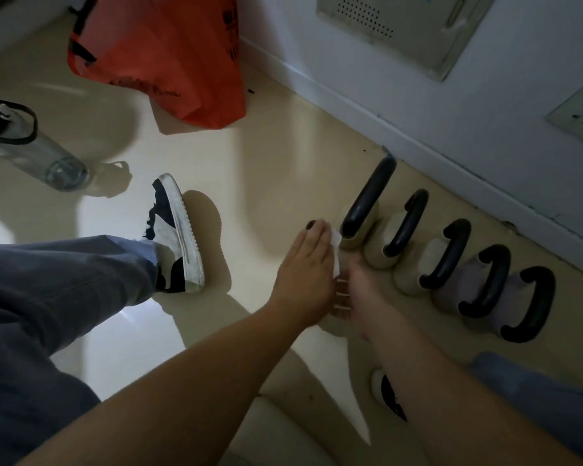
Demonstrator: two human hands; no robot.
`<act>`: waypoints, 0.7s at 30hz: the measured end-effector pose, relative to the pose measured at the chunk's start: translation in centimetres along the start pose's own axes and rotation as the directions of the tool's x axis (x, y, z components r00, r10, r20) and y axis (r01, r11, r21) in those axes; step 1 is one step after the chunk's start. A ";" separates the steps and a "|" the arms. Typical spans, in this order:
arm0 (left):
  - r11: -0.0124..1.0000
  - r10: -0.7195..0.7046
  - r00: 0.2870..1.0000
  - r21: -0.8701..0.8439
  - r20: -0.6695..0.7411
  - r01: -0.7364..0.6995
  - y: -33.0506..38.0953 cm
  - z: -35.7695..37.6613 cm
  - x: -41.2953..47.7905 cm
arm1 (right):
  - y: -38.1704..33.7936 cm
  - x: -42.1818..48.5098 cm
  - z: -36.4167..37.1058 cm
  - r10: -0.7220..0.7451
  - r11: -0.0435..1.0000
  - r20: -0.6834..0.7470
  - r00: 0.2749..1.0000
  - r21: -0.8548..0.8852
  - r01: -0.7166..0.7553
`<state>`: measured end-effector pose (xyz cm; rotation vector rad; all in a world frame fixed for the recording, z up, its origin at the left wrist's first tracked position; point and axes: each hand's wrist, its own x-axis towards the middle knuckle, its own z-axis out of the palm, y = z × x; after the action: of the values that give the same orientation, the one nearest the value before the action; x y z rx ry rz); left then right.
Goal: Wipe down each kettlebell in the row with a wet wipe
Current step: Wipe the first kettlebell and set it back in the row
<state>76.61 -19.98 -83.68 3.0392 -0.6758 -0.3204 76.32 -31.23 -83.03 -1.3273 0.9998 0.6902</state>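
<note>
The kettlebell row (448, 260) runs far-left to near-right along the wall, handles crosswise. Left hand (305, 264) presses a wipe (335, 253) flat-fingered against the end kettlebell (360, 213). The right hand (357, 294) is blurred; I cannot tell its grip.

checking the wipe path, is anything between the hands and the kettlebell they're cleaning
Nothing visible stands between them. The left hand already presses the wet wipe against the near side of the first kettlebell in the row. The right hand, blurred, is beside it, low against the same kettlebell.
</note>
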 end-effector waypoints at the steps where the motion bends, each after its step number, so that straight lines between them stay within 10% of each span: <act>1: 0.999 0.005 1.000 -0.036 -0.008 -0.005 0.3 0.5 -1.6 | 0.0 0.2 0.1 0.025 1.000 0.001 1.000 0.013 -0.025; 10: 0.974 -0.020 0.999 -0.226 0.028 0.026 -0.9 -0.1 -1.2 | 1.4 2.6 0.4 -0.001 0.987 0.101 0.995 0.162 -0.015; 21: 0.878 -0.216 0.804 -0.250 0.554 0.408 -2.5 -3.9 11.9 | 1.6 3.9 0.3 0.070 0.980 0.201 0.977 0.168 -0.105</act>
<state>88.95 -22.85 -82.30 2.6872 -0.0643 -1.1551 76.69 -31.21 -87.22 -1.0437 0.9426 0.7643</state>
